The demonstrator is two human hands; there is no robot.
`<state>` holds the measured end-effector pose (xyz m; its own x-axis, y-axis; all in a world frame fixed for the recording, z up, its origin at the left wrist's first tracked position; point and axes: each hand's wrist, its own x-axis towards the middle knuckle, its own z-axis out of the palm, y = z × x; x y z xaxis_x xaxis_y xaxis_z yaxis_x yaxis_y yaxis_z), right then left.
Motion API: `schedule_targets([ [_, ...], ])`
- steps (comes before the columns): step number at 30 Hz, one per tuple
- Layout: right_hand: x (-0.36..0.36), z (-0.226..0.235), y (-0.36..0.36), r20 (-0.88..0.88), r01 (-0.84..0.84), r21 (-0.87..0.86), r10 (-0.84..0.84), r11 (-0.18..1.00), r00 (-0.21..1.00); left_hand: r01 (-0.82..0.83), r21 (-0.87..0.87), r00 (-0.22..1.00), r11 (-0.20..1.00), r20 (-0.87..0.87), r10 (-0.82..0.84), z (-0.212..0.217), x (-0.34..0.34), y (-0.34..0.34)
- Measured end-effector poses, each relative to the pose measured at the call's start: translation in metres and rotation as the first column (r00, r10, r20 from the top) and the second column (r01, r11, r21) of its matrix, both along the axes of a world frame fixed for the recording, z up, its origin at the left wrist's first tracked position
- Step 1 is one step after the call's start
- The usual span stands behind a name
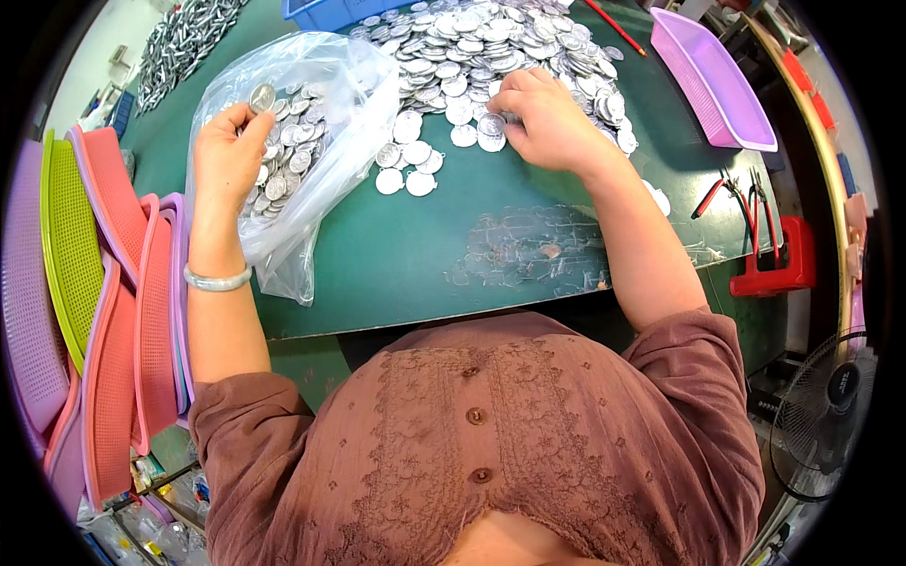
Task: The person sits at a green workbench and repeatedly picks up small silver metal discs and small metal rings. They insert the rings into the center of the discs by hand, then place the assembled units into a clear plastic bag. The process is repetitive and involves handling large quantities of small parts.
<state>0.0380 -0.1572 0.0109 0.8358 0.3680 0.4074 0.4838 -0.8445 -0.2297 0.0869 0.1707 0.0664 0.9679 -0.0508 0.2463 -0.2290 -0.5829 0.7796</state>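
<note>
My left hand point(225, 158) pinches a round silver medal point(262, 96) between thumb and forefinger. It is over a clear plastic bag point(354, 75), which lies spread out with many similar medals point(294, 143) in it. At the near edge of a large heap of silver medals point(472, 42), my right hand point(543, 118) is closed, its fingertips on a medal point(491, 124); part of its grip is hidden. Several loose medals point(420, 183) lie flat between the bag and my right hand. Some show a small loop on the rim.
The green table point(406, 264) has a worn patch near its front edge. A purple basket point(722, 94), red-handled pliers point(708, 198) and a red pencil point(618, 28) are at right. Stacked plastic baskets point(113, 311) crowd the left. Behind are a blue bin point(326, 13) and small metal parts point(184, 47).
</note>
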Motion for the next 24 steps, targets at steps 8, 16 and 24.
schedule_targets([
  [8, -0.002, -0.002, 0.001, -0.026, -0.02, -0.074, 0.018, 0.997, 0.999, -0.029, 0.447, 0.978, 0.894, 0.197, -0.067, -0.01, 0.008, 0.012],
  [16, 0.005, -0.005, -0.002, 0.004, -0.038, -0.009, 0.039, 0.999, 0.999, 0.138, 0.304, 0.937, 0.943, 0.269, -0.224, -0.005, -0.034, -0.043],
  [24, -0.002, 0.009, 0.005, -0.473, 0.2, 0.622, 0.161, 0.757, 0.866, 0.308, -0.455, 0.889, 0.835, -0.174, -0.423, -0.044, -0.066, -0.115],
])
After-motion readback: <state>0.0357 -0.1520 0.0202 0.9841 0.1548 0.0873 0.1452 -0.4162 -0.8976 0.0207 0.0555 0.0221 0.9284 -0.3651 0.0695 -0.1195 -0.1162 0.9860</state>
